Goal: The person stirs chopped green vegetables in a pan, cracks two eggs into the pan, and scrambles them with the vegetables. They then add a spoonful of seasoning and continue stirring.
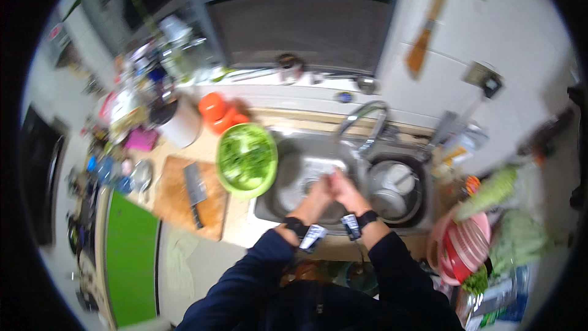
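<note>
My left hand [322, 188] and my right hand [342, 185] touch each other over the left basin of a stainless steel sink [287, 184]. Motion blur hides the fingers, and I cannot tell whether anything lies between them. Just beyond them arches a chrome faucet [382, 122]; whether water runs is unclear. To the left, a light green bowl [248, 194] holds chopped leafy greens [245, 158], its edge over the basin's rim. In the smaller right basin, a round pot or pan [418, 202] contains dishes [390, 188]. Each wrist wears a black band with a small device.
Left of the bowl, a cleaver [196, 186] lies on a wooden cutting board [172, 202]. Behind stand an orange container [220, 115] and a white canister [181, 124]. At right are a pink basket [434, 248] and a leafy vegetable [489, 191]. A wooden-handled tool [425, 39] hangs on the wall.
</note>
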Motion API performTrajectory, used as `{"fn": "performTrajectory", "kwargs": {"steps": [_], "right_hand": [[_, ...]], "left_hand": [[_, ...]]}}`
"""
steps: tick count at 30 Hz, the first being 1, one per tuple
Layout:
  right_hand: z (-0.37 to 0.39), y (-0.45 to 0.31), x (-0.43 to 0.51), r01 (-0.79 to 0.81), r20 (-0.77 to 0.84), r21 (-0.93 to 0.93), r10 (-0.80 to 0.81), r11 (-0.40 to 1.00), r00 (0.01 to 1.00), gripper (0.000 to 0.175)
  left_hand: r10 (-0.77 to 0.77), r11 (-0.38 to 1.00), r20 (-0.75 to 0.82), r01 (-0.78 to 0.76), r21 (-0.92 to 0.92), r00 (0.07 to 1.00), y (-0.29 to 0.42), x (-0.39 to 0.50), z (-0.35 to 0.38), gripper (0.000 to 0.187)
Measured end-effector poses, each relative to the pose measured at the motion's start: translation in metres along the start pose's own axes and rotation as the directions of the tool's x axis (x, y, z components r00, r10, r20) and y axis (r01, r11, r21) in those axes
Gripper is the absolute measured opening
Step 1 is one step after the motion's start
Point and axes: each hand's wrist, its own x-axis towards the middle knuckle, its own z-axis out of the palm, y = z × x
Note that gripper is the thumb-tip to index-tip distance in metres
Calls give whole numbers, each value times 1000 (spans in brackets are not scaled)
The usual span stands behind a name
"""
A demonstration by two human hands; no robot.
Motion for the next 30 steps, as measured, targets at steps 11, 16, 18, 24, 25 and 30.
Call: {"fn": "performTrajectory", "kwargs": {"steps": [11,16,18,24,25,30], "right_hand": [[68,-52,-30,421,212,97,-432,902,877,33],[34,-25,-30,474,429,-877,-570,-76,701,40],[28,-26,-30,264,249,-964,-490,-39,835,43],[54,-75,-37,396,513,-857,-464,-331,722,18],[60,-78,-40,369,510,-856,-476,-362,716,18],[87,-96,-65,200,636,-598,-307,-776,708,97]], "left_hand": [[394,899,384,-438,29,835,22,-124,70,31],[408,-579,227,58,813,884,62,-110,37,50],[637,-341,451,-296,892,625,60,-101,30,42],[438,-522,799,-607,599,412,62,-108,71,10],[354,-643,897,-628,438,264,66,-119,70,8],[-37,-960,997,-279,-19,62,116,-229,6,73]]}}
